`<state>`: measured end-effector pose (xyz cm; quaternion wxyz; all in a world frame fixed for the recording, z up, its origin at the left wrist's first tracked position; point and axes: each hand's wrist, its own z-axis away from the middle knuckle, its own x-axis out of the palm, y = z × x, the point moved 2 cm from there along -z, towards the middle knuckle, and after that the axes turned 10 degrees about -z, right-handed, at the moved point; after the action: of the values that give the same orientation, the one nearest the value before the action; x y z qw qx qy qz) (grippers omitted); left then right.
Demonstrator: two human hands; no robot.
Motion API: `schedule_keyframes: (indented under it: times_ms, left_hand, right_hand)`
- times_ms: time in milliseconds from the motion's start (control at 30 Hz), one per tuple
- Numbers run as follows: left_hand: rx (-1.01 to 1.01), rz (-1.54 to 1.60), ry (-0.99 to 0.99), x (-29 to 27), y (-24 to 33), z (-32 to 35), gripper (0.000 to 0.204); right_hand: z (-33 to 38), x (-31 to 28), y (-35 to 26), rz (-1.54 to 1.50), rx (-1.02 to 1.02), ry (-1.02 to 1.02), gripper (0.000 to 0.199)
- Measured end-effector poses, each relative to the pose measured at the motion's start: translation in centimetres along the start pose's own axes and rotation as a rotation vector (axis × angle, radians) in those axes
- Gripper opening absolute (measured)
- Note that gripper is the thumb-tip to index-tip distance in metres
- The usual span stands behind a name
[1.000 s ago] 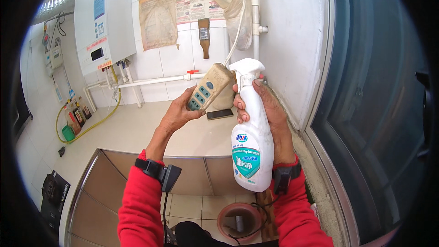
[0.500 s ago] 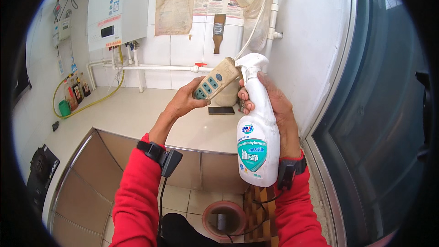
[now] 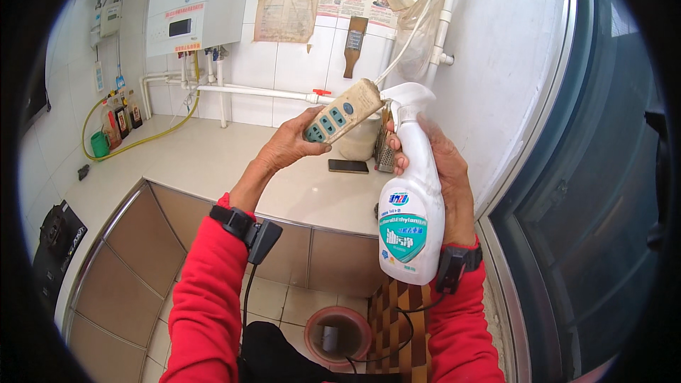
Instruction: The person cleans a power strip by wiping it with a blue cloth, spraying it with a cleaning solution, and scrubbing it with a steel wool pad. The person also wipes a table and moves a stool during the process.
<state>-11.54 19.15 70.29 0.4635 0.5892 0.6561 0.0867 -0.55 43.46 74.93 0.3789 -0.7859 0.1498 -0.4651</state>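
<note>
My left hand (image 3: 287,145) is closed around the lower end of a grimy beige power strip (image 3: 345,112) with teal sockets. The strip is held tilted in the air, its white cord running up from the top end. My right hand (image 3: 441,149) grips the neck of a white spray bottle (image 3: 411,223) with a green label. Its white spray head (image 3: 406,98) points left, close beside the strip's upper end. The palm side of the right hand is partly hidden behind the bottle.
Below the hands, a pale counter (image 3: 284,184) carries a black phone (image 3: 348,166), a metal grater (image 3: 385,158) and a beige pot (image 3: 359,140). Several bottles (image 3: 122,119) and a green cup (image 3: 99,144) stand far left. A pink basin (image 3: 367,340) of murky water sits on the floor.
The view has shifted slightly, so the surroundings appear moved. Both hands still hold the strip and the bottle, and the bottle is turned a little, its label facing more toward me.
</note>
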Motion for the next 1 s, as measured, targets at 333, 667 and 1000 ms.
schedule_keyframes:
  times_ms: [333, 667, 1000]
  left_hand:
    - [-0.007, -0.02, -0.03, 0.2, 0.6, 0.2, 0.083]
    - [0.079, -0.066, 0.017, 0.4, 1.2, 0.5, 0.079]
    - [0.023, -0.032, -0.039, 0.6, 1.8, 0.7, 0.081]
  right_hand:
    - [-1.3, 1.5, -0.5, 0.013, 0.029, -0.065, 0.048]
    - [-2.0, 1.8, -1.3, 0.024, 0.032, 0.013, 0.055]
    - [-1.0, 1.5, -0.3, 0.019, -0.036, -0.012, 0.051]
